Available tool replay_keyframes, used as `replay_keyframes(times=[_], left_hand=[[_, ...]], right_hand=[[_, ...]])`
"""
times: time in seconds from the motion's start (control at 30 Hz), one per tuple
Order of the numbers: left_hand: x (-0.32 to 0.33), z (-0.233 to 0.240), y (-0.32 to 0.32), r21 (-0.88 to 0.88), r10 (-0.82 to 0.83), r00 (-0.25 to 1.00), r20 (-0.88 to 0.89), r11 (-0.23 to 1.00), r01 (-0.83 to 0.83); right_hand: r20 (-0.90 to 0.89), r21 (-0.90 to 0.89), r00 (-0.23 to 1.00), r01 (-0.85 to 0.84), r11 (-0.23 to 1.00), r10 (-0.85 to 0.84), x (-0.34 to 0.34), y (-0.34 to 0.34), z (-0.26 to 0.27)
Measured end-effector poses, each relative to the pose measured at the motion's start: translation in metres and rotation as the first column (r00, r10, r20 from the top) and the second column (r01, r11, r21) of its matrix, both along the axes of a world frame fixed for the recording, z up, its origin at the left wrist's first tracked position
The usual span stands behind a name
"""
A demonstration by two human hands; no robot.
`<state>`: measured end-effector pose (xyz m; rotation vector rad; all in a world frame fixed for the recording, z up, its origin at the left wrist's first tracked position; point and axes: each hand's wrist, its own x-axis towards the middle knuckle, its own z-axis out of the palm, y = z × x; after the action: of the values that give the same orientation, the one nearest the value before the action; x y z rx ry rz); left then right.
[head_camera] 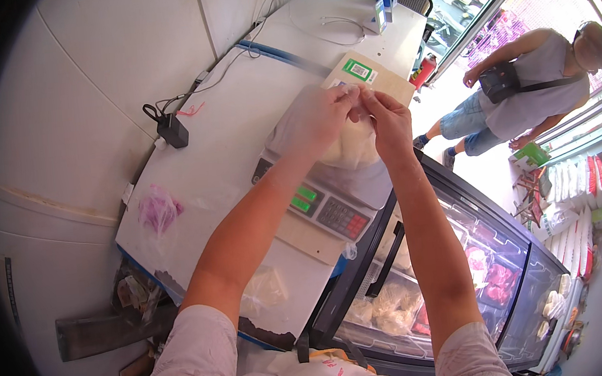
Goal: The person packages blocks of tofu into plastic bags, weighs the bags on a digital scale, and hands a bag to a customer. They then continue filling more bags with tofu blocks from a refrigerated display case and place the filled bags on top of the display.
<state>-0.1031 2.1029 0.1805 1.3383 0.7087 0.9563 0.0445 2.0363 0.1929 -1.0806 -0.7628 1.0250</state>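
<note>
Over the pan of a digital counter scale [330,207], my left hand [329,112] and my right hand [389,119] meet, their fingers pinching the gathered top of a clear plastic bag [353,142]. Something pale and rounded fills the bag, which is at the scale's metal pan. Green digits glow on the scale's display beside its keypad. Blur covers part of my left hand. On the white table [209,142], a plastic bag with something pink-purple [159,210] lies to the left, and another clear bag with pale contents [264,289] is close to my body.
A glass-topped display case [444,261] with bagged goods stands at the right. Beyond it a person [535,78] stands by the doorway, near stacked sacks [572,183]. A black power adapter [172,131] and cables lie along the table's wall side. A board with a printed code [394,84] is behind the scale.
</note>
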Motion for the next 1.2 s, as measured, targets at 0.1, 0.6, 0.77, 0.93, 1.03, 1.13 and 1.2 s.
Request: replay_keyframes(times=[0.1, 0.6, 0.77, 0.93, 1.03, 1.13, 1.2], left_hand=[[0.001, 0.001, -0.008, 0.109, 0.031, 1.0, 0.002, 0.994, -0.031], [-0.01, -0.007, 0.003, 0.029, -0.024, 0.999, -0.032, 0.999, 0.025], [-0.008, -0.027, 0.019, 0.286, 0.119, 0.99, -0.072, 0.954, -0.094], [-0.003, -0.008, 0.019, -0.085, 0.068, 0.995, 0.078, 0.994, -0.062], [-0.011, 0.001, 0.016, -0.186, 0.103, 0.985, 0.135, 0.98, -0.077], [-0.021, 0.001, 0.028, -0.283, 0.141, 0.984, 0.11, 0.953, -0.105], [-0.027, -0.006, 0.032, -0.305, 0.14, 0.989, 0.055, 0.945, -0.117]], right_hand=[[0.051, -0.042, 0.993, 0.111, 0.993, -0.109, 0.002, 0.008, -0.009], [0.375, -0.133, 0.893, -0.215, 0.968, 0.25, 0.019, -0.006, -0.016], [0.441, 0.096, 0.897, -0.008, 0.995, -0.035, -0.003, -0.009, -0.005], [0.549, 0.05, 0.832, 0.059, 0.997, -0.077, -0.001, -0.019, -0.001], [0.806, 0.184, 0.566, 0.041, 0.982, -0.174, 0.0, -0.027, 0.007], [0.893, 0.048, 0.45, -0.068, 0.997, -0.012, 0.014, -0.051, -0.003], [0.888, 0.005, 0.457, -0.117, 0.993, 0.05, 0.015, -0.066, -0.015]])
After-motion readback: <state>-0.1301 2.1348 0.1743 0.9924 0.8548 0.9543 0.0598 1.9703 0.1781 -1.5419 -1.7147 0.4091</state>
